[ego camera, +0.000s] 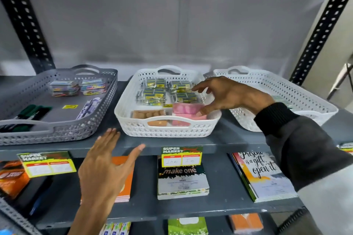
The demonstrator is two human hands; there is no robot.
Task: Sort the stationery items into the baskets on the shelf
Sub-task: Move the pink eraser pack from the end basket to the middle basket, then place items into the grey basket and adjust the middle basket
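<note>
Grey shelf (pixel 191 144), three baskets in a row.

Far left: grey basket (pixel 107 101). Holds two clear packs of coloured items (pixel 65 87) at the back, dark green markers (pixel 32 111) at front left, a small yellow tag (pixel 70 106) on its floor, and a pale purple-white pack (pixel 88 108) leaning near the right wall.

Below it, on the shelf edge: a yellow-green "SUPER MARKET" price label (pixel 46 164).

Left hand (pixel 107 166): flat, palm down, fingers spread wide, thumb pointing right. Holds nothing. It hovers before the shelf edge, fingertips near the gap between grey and middle baskets.

Middle: white basket (pixel 166 129). Back half packed with small yellow-and-black boxes (pixel 154 91) in clear wrap. Front left, a brown pack (pixel 148 115); front right, pink packs (pixel 186 109), stacked.

Right hand (pixel 227 94): reaches in over the white basket's right rim. Fingers loosely curled and parted; thumb tip touching or just over the pink packs, index finger stretched toward the boxes. No firm grasp visible; contact with the pink pack cannot be settled. Dark cuff and grey sleeve (pixel 298 139) trail to the right.

Far right: second white basket (pixel 298 89), mostly hidden behind the wrist; contents unclear.

Lower shelf: orange notebook (pixel 126 177) behind the left hand, a "make one" notebook (pixel 181 179) in the centre, an "open it" notebook (pixel 265 173) on the right.
</note>
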